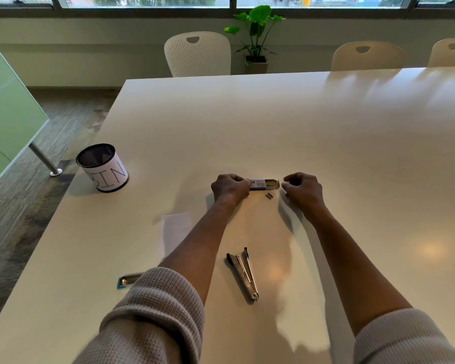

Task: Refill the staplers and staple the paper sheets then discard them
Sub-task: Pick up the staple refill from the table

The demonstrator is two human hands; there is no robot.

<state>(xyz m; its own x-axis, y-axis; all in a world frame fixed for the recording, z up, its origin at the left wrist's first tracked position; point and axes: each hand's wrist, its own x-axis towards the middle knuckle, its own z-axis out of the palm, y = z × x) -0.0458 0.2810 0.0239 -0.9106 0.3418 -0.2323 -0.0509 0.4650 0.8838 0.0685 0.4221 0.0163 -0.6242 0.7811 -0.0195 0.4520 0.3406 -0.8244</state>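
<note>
From my end, the left hand (pixel 231 189) is curled round the near end of the staple box (pixel 262 184), its fingers gripping it just above the white table (pixel 326 143). The box sticks out to the right of that hand with its end flap open. The right hand (pixel 303 189) sits just past that open flap, close to it but not clearly touching. Its fingers are curled in with the thumb and fingertips drawn together, and I cannot tell whether they pinch anything. A short dark strip of staples (pixel 268 196) lies on the table between the two hands, slightly nearer me than the box. Well back from both hands, between the forearms, the metal stapler (pixel 243 274) lies swung open, its arms spread in a narrow V. A second, blue stapler (pixel 128 280) lies by the left elbow, partly hidden behind the knit sleeve (pixel 155 306). The paper sheets (pixel 175 232) lie flat just left of the left forearm, and the mesh cup labelled BIN (pixel 103 168) stands far out to the left of the left hand, near the table edge.
</note>
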